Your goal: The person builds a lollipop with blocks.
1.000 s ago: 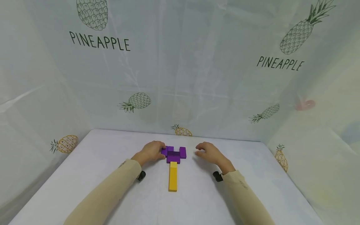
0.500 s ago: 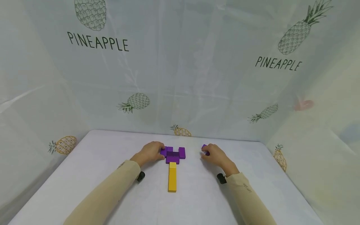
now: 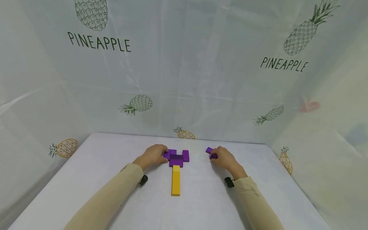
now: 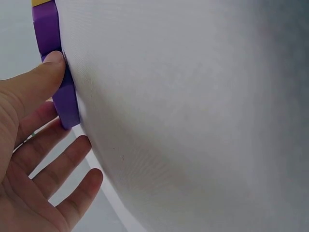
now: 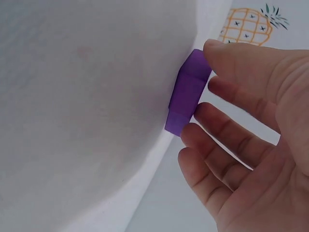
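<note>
My left hand (image 3: pixel 153 154) pinches the leftmost purple block (image 4: pixel 69 104) between thumb and fingers, at the edge of a purple group on the table. That group has a block across its front (image 3: pixel 176 163), a dark one behind it, and an upright block (image 3: pixel 185 156) on its right. A yellow strip (image 3: pixel 175 185) extends from the group toward me. To the right, my right hand (image 3: pixel 226 159) has its thumb and fingertips around purple blocks (image 5: pixel 188 92). In the head view one of them (image 3: pixel 209 149) sticks out past the fingers, and another is partly hidden by them.
The white tabletop (image 3: pixel 138 204) ends at a hanging cloth (image 3: pixel 195 80) printed with pineapples, which also rises at both sides. A small black device (image 3: pixel 143 180) is strapped at the left wrist and another (image 3: pixel 229 182) at the right.
My right hand has moved rightward, and purple blocks now show at its fingers where none showed a second ago. The left hand and the purple and yellow group have stayed in place.
</note>
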### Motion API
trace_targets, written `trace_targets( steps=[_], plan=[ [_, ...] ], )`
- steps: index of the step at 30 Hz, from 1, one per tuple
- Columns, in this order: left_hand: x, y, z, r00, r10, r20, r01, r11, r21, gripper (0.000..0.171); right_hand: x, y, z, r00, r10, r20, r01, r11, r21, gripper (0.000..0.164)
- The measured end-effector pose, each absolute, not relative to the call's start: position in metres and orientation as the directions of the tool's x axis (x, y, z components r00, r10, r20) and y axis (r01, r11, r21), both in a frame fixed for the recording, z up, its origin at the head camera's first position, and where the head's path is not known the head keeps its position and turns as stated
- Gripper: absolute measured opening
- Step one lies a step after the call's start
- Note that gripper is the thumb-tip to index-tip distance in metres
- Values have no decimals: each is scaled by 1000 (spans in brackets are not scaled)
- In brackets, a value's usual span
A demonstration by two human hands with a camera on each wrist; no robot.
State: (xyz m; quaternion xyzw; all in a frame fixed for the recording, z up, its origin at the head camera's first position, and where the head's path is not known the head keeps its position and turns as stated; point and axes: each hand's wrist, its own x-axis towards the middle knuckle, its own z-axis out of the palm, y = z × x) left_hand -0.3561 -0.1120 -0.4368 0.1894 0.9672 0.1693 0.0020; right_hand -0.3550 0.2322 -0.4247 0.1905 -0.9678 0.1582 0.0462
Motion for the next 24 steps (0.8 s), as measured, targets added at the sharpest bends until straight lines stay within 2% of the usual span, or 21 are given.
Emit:
trace_targets(
  steps=[4,14,17,24],
  plan=[
    [-356,-111,-435,-930,364,53,361,875,322,44,-355,234,-426,-923,-362,133,-386,866,-317,14],
    [-355,-111,-435,-932,360,53,357,877,320,43,-352,227,-426,-905,-413,102,-420,830,-367,31],
    [-354,-111,-435,-931,361,47,356,876,325,44,-352,227,-426,-911,-404,80,-405,846,-345,37],
    [-354,-111,-435,-932,361,44,355,876,327,44,-355,224,-429,-894,-436,98,-441,826,-352,34]
  ],
)
